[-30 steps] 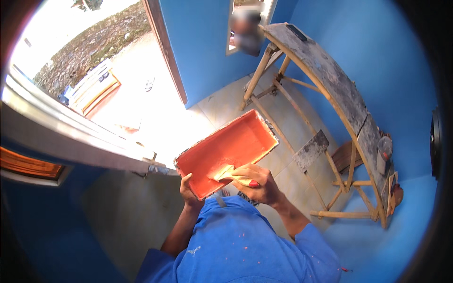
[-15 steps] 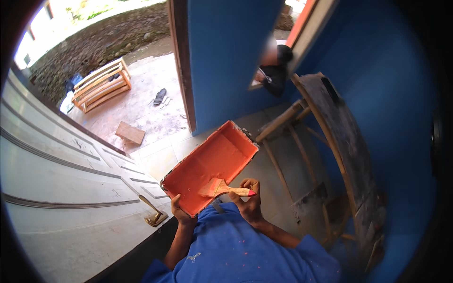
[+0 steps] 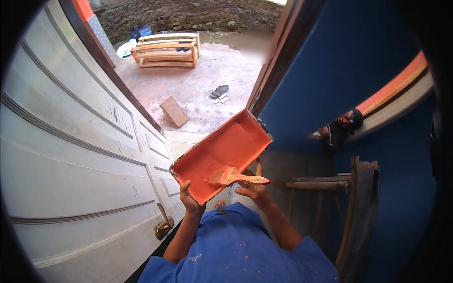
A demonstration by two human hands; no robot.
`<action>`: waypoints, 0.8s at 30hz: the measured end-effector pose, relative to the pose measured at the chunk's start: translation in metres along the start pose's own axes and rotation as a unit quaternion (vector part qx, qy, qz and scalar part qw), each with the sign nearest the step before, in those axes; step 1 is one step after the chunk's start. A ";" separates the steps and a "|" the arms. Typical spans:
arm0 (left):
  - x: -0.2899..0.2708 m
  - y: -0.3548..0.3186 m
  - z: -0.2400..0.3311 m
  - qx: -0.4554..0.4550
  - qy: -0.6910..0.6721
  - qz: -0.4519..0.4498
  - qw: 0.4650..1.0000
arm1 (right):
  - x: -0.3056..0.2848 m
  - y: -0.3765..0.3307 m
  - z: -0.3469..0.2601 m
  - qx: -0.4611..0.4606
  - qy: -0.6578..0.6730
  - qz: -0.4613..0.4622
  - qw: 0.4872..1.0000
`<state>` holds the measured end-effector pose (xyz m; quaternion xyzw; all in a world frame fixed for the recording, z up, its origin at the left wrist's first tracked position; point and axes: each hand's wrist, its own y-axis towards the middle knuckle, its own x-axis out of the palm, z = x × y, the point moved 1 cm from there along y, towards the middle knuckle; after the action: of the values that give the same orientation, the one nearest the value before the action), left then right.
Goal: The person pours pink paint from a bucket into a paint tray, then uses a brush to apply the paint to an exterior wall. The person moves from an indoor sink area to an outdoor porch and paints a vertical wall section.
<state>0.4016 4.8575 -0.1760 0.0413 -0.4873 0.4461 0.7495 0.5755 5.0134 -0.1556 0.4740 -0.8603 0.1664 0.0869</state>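
My left hand [image 3: 189, 198] is closed on the near left corner of a rectangular paint tray [image 3: 226, 146], coated inside with orange-red paint. The tray is held at a slant before my blue shirt. A paintbrush [image 3: 243, 178] lies with its bristles on the tray's painted floor. Its wooden handle, red at the tip, sticks out over the near right edge. At that handle is my right hand [image 3: 257, 193], its thumb and a finger on either side of the wood. The handle and tray hide part of this hand's other fingers.
A white panelled door [image 3: 89, 155] with a brass handle [image 3: 163, 226] stands at left. Through the doorway are a wooden rack [image 3: 166, 51], a board [image 3: 174, 112] and a dark shoe [image 3: 220, 91]. A person [image 3: 342, 129] leans at a window opening. A wooden stand [image 3: 361, 203] is at right.
My view has swung right, showing more of the doorway. Tray and brush keep nearly the same place relative to each other. A finger of my right hand now reaches up beyond the handle.
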 end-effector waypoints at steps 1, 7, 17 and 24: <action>0.003 0.010 0.002 0.012 -0.003 0.014 1.000 | -0.003 0.011 -0.012 0.012 0.026 0.013 1.000; 0.027 0.074 0.009 0.080 -0.047 0.062 0.994 | -0.068 0.115 -0.025 0.043 0.198 -0.020 0.979; 0.061 0.201 0.043 0.125 -0.077 0.095 0.985 | -0.063 0.342 -0.063 0.084 0.222 -0.054 0.970; 0.083 0.321 0.101 0.145 -0.062 0.082 0.984 | -0.036 0.485 -0.079 0.055 0.231 -0.020 0.971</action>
<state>0.1143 5.0521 -0.1795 0.1366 -0.4650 0.5686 0.6648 0.1847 5.3105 -0.1919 0.4441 -0.7968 0.3162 0.2605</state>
